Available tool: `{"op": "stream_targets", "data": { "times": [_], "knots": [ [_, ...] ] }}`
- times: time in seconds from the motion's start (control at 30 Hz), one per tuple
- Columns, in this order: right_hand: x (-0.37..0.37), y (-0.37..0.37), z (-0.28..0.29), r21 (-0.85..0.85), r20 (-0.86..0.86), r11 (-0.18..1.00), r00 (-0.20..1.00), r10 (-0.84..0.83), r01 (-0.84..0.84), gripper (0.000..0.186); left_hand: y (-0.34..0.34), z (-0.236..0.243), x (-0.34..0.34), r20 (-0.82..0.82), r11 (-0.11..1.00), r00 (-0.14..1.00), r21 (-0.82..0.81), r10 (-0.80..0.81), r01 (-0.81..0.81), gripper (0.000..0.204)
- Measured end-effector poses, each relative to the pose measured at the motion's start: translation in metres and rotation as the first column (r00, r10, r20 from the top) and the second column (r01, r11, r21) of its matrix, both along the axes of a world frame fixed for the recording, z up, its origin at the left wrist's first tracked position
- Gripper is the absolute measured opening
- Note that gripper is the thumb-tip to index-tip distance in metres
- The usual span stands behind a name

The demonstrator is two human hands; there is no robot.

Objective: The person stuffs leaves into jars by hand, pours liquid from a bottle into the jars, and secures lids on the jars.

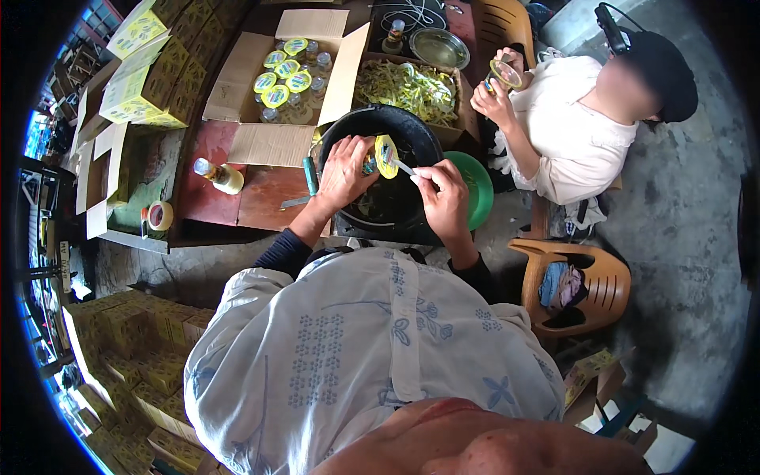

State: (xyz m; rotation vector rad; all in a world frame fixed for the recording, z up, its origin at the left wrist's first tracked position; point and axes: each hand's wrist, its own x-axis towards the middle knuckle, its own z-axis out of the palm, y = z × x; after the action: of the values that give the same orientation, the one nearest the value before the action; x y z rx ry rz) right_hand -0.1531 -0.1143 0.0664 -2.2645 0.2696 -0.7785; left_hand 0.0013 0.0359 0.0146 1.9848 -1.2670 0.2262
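Over the black bucket (438, 150), my left hand (346, 170) is closed around a small container, mostly hidden by the fingers. Its round yellow label (386, 156) faces right. My right hand (445, 196) pinches a thin pale flat tool (402, 167), whose tip touches or lies very close to the label; its exact kind is unclear. Dark contents show inside the bucket. A green-handled knife (310, 176) lies on the table by my left wrist.
An open cardboard box (273, 145) holds several bottles and yellow-topped containers. Left of it stands a bottle (220, 176) near a tape roll (160, 215). Beyond the bucket is a box of yellow-green scraps (408, 89). A green basin (480, 190) and a seated co-worker (574, 131) are at right.
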Motion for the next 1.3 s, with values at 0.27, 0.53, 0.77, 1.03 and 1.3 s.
{"op": "stream_targets", "data": {
  "times": [0.27, 0.53, 0.77, 1.03, 1.3],
  "knots": [
    [0.000, 0.004, -0.008, -0.205, -0.061, 0.978, 0.997, -0.037, 0.024, 0.009, -0.008, -0.005, -0.005, 0.029, 0.999, 1.000, 0.049, 0.001, -0.003, 0.061],
    [0.000, 0.001, -0.015, -0.234, -0.152, 0.971, 0.988, 0.000, -0.036, 0.008, -0.014, -0.006, -0.012, 0.102, 0.998, 0.995, 0.061, -0.013, 0.007, 0.059],
    [-0.001, 0.001, -0.013, -0.402, -0.149, 0.913, 0.989, 0.002, -0.063, 0.004, -0.022, -0.010, -0.015, 0.103, 0.998, 0.995, 0.058, 0.005, -0.011, 0.057],
    [0.005, -0.006, -0.043, -0.533, -0.152, 0.844, 0.988, -0.021, -0.064, 0.004, -0.025, -0.012, -0.015, -0.010, 0.993, 1.000, 0.116, 0.028, -0.026, 0.058],
    [-0.001, -0.019, -0.048, -0.582, -0.097, 0.811, 0.995, 0.012, -0.066, 0.009, -0.025, -0.013, -0.006, -0.230, 0.985, 0.973, 0.167, 0.006, 0.033, 0.051]
  ]
}}
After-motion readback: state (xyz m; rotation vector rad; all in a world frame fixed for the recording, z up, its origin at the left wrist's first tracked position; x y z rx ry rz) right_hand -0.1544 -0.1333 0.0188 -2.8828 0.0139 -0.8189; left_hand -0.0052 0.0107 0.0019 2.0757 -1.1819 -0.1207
